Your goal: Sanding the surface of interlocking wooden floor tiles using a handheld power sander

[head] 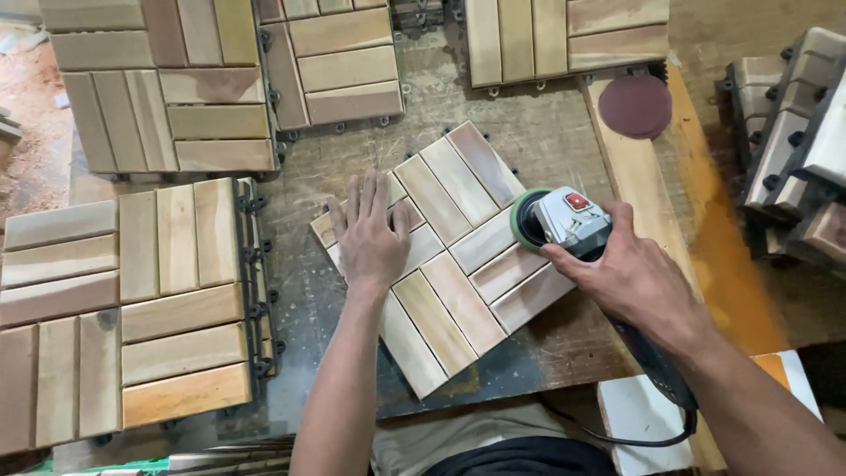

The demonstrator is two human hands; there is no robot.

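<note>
A square wooden slat tile (449,256) lies turned like a diamond on the worn workbench (546,132). My left hand (370,234) presses flat on its left corner, fingers spread. My right hand (630,273) grips the body of a grey angle grinder (568,220) with a red switch. Its green-rimmed disc (526,219) rests against the tile's right side. The grinder's black cable (656,388) runs back under my right forearm.
Finished slat tiles lie around: a stack at the left (123,308), others at the top left (163,84), top middle (339,62) and top right (564,35). A dark red sanding disc (634,106) sits on a plank. More tiles are stacked at the right edge (793,141).
</note>
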